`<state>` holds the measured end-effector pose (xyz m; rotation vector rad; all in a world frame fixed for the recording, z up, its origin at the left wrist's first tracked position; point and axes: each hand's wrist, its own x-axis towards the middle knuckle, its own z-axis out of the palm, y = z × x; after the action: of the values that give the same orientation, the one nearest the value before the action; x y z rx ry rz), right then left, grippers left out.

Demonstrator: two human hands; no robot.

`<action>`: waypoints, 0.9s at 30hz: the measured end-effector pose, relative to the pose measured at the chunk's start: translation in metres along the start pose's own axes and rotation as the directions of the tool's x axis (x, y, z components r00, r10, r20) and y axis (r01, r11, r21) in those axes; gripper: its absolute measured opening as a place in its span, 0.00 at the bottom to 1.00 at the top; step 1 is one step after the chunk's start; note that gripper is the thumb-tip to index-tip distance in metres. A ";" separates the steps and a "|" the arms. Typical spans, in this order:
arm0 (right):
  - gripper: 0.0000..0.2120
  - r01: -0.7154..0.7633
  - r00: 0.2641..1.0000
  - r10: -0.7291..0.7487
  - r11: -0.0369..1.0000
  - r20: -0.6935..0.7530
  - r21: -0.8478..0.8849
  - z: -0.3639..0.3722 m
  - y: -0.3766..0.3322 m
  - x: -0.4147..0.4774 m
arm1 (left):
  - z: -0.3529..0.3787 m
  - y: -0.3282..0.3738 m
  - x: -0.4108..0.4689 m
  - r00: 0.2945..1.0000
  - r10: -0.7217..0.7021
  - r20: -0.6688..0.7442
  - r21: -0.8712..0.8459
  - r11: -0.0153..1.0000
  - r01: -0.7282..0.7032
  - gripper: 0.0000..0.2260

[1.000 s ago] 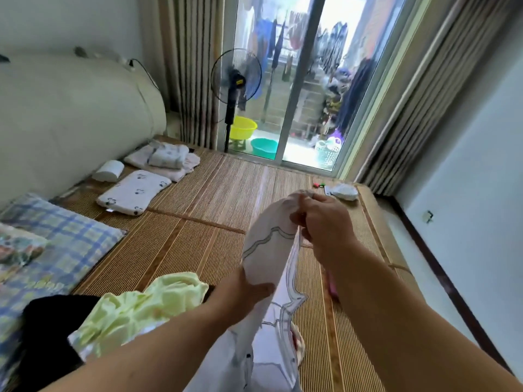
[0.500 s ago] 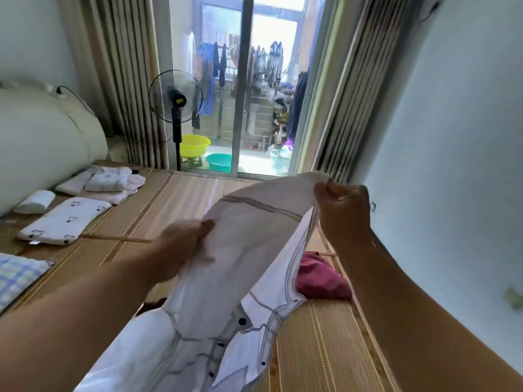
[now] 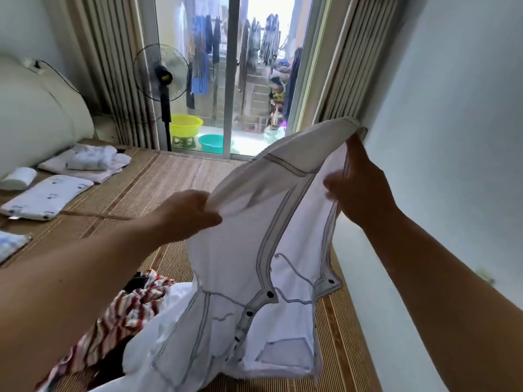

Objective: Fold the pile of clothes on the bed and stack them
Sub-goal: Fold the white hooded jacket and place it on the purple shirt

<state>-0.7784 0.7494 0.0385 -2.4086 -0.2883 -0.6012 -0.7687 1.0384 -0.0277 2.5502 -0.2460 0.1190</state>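
White shirt (image 3: 240,250) in pinching grip: left hand (image 3: 186,213), right hand (image 3: 359,188); yellow basin (image 3: 185,125) beyond.

Mat-covered bed (image 3: 175,176) with clothes pile (image 3: 127,315), pillow (image 3: 45,196)

White grey-stitched garment (image 3: 249,250) held up above striped clothes (image 3: 124,315)

Near the bed's (image 3: 175,176) right edge, the shirt (image 3: 254,250) hangs between the left grip (image 3: 189,213) and the right grip (image 3: 359,188), its tail reaching the pile of clothes (image 3: 127,315) at the near edge. Folded clothes (image 3: 90,161) lie at the far left corner, with a pillow (image 3: 45,198) just before them. A fan (image 3: 162,72) stands behind the far edge.
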 end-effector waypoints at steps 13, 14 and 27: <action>0.34 -0.051 0.970 0.173 0.830 -0.170 0.555 -0.060 -0.038 0.000 | -0.015 0.053 0.004 0.971 0.211 0.112 -0.708 0.702 -0.071 0.13; 0.33 -0.033 0.964 0.173 0.829 -0.200 0.558 -0.061 -0.046 0.004 | -0.016 0.055 0.001 0.972 0.212 0.101 -0.671 0.736 -0.091 0.17; 0.27 -0.035 0.907 0.275 0.803 -0.318 0.594 -0.050 -0.110 0.030 | 0.158 0.019 -0.067 0.841 0.058 0.538 -0.679 0.621 0.392 0.09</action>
<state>-0.8075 0.8055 0.1461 -1.6568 -0.0727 -0.7711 -0.8325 0.9460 -0.1588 1.6492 -0.1855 -0.6433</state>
